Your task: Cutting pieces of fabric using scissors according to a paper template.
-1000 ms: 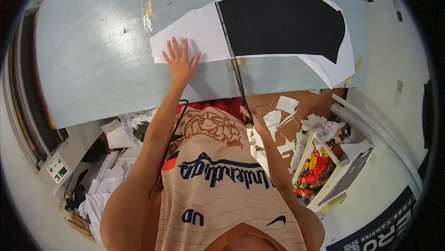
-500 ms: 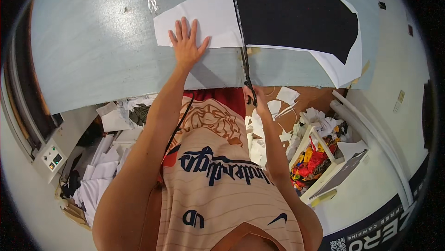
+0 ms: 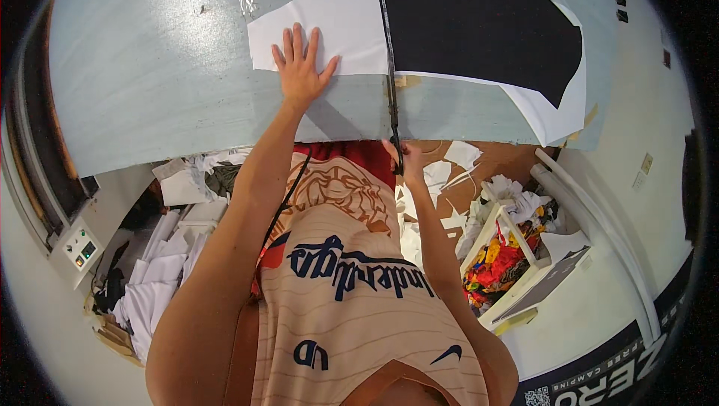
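On the white part of a thin sheet, which looks like cloth or paper, my left hand lies flat with its fingers spread. A large black panel covers the sheet's right side, and a narrow dark strip runs down its left border. My right hand is closed round the handles of long black scissors at the table's near edge. Their blades point away from me and meet the sheet's near edge at the foot of the dark strip. Whether the blades are apart is too fine to tell.
The sheet lies on a pale blue-grey table. White offcuts litter the brown floor below at right. Beside them stands a white crate of colourful cloth. White material is heaped at left, near a control box.
My right hand and the scissor handles have shifted slightly left, so the scissors stand straighter. My left hand stays pressed on the sheet in the same place.
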Demonstrator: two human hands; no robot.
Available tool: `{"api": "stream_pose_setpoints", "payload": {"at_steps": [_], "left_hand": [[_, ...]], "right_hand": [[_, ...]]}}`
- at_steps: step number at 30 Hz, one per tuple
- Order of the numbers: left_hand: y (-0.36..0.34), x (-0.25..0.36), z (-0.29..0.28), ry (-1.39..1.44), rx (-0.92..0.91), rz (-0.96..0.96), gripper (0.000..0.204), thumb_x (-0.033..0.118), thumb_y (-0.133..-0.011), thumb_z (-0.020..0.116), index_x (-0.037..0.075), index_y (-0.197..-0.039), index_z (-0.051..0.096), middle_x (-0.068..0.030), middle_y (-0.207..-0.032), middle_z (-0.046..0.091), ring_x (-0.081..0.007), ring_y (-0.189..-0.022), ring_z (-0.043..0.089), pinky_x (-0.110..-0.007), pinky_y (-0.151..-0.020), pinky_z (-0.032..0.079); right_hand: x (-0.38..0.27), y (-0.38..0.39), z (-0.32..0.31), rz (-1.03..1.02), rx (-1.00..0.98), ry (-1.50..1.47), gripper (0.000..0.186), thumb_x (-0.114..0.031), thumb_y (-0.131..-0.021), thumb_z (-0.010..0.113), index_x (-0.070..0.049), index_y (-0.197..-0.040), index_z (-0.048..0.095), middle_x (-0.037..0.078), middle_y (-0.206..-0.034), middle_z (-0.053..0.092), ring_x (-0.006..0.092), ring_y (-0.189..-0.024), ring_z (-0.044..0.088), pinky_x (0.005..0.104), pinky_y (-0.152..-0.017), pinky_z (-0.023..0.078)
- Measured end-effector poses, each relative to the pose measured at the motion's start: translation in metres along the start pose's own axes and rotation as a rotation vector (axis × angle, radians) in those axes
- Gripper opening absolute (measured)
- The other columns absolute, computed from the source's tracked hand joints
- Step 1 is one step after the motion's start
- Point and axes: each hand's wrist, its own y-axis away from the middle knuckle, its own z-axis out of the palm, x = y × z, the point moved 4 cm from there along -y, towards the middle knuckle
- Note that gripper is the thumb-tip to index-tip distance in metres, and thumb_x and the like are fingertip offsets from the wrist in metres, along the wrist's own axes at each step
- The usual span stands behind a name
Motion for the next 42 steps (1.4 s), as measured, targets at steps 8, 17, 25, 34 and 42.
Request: {"api": "stream_pose_setpoints", "payload": {"at_steps": [8, 17, 25, 34, 42], "left_hand": [[0.000, 0.000, -0.001, 0.002, -0.018, -0.013, 0.081, 0.062, -0.097, 0.066, 0.021, -0.164, 0.045, -0.0183, -0.175, 0.028, -0.0420, -0.161, 0.023, -0.071, -0.123, 0.016], [-0.002, 0.006, -0.008, -0.032, -0.004, -0.005, 0.080, 0.061, -0.094, 0.068, 0.019, -0.160, 0.050, -0.0204, -0.170, 0.035, -0.0442, -0.157, 0.030, -0.074, -0.119, 0.023], [-0.004, 0.014, -0.010, -0.006, -0.010, -0.006, 0.080, 0.060, -0.094, 0.067, 0.018, -0.160, 0.050, -0.0205, -0.170, 0.035, -0.0445, -0.157, 0.029, -0.074, -0.119, 0.022], [0.000, 0.019, -0.011, 0.002, -0.069, -0.036, 0.082, 0.060, -0.095, 0.066, 0.019, -0.163, 0.047, -0.0199, -0.174, 0.029, -0.0434, -0.160, 0.024, -0.072, -0.122, 0.016], [-0.001, 0.023, -0.013, 0.001, -0.072, -0.031, 0.083, 0.060, -0.094, 0.067, 0.019, -0.162, 0.047, -0.0192, -0.175, 0.027, -0.0425, -0.161, 0.022, -0.072, -0.123, 0.017]], "right_hand": [[-0.042, -0.027, -0.001, 0.004, -0.103, -0.170, 0.044, -0.046, -0.094, 0.082, -0.011, -0.076, 0.062, -0.001, -0.062, 0.058, 0.0095, -0.054, 0.057, 0.0274, -0.050, 0.045], [-0.057, -0.022, -0.001, 0.004, -0.034, -0.058, 0.050, -0.051, -0.089, 0.085, -0.009, -0.076, 0.062, -0.001, -0.063, 0.057, 0.0097, -0.054, 0.058, 0.0261, -0.050, 0.045], [-0.078, -0.047, -0.006, -0.003, -0.064, -0.166, 0.052, -0.053, -0.086, 0.087, -0.010, -0.075, 0.062, -0.001, -0.062, 0.057, 0.0100, -0.051, 0.055, 0.0263, -0.050, 0.044], [-0.100, -0.042, -0.007, -0.006, 0.009, -0.056, 0.051, -0.050, -0.088, 0.087, -0.011, -0.070, 0.060, -0.001, -0.059, 0.056, 0.0103, -0.051, 0.055, 0.0260, -0.050, 0.043], [-0.147, -0.064, -0.009, -0.015, -0.061, -0.211, 0.049, -0.048, -0.089, 0.087, -0.011, -0.070, 0.060, -0.001, -0.060, 0.055, 0.0098, -0.051, 0.053, 0.0268, -0.050, 0.040]]}}
